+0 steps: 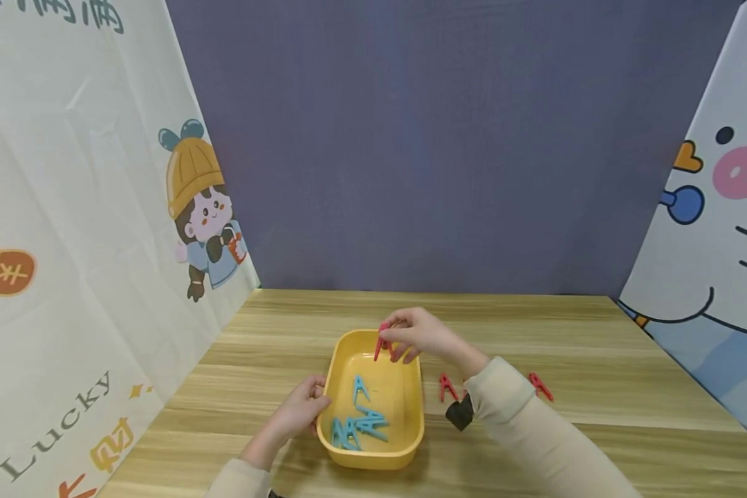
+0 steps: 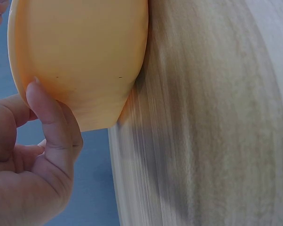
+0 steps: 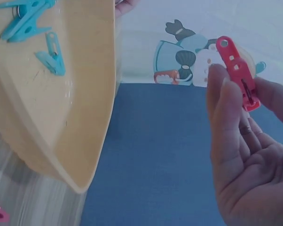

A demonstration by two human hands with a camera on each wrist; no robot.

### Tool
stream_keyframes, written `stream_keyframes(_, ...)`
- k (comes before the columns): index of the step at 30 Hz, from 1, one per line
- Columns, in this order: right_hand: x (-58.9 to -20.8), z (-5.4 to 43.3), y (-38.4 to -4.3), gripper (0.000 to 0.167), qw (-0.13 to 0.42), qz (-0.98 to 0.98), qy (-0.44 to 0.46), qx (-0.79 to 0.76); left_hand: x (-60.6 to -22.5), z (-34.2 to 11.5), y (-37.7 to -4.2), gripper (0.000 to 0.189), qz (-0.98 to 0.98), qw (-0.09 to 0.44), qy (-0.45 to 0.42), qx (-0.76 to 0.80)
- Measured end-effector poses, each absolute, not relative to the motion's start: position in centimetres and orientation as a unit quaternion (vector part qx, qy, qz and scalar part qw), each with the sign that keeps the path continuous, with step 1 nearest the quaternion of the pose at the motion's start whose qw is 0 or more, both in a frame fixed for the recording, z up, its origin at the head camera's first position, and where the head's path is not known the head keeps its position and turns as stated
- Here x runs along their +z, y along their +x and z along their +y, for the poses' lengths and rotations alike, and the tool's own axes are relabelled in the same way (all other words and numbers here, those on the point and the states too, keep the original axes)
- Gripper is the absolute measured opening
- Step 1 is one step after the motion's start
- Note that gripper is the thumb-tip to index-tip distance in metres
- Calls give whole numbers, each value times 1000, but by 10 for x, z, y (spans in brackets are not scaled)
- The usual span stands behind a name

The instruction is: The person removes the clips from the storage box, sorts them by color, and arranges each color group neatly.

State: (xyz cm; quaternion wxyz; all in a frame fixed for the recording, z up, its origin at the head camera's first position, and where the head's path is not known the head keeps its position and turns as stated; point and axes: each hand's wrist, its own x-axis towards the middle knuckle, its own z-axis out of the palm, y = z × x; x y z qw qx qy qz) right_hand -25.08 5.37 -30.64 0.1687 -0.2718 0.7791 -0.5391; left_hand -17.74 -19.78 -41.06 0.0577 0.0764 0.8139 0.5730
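A yellow plastic tub (image 1: 422, 408) stands on the wooden table, with several blue clothespins (image 1: 369, 422) lying in its near left part and one blue clothespin (image 1: 360, 389) a little farther up. My left hand (image 1: 299, 409) grips the tub's left rim; in the left wrist view the fingers (image 2: 52, 117) pinch the edge. Over the tub's far right end, my right hand (image 1: 420, 333) holds a red clothespin (image 1: 382, 339) between thumb and fingers, its legs pointing down. The right wrist view shows that red clothespin (image 3: 238, 73) at the fingertips.
To the right of the tub lie a red clothespin (image 1: 448, 386) and another red clothespin (image 1: 540, 386), with the right sleeve (image 1: 504, 394) passing between them. A dark wall (image 1: 436, 152) closes the back; printed cloths hang at the left (image 1: 99, 207) and right.
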Motion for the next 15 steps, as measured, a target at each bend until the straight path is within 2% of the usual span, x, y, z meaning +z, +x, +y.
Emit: stream_keyframes(15,-294,89,-256,35,143,783,-242,-554,-409,-197,-176,30,810,59,72,579)
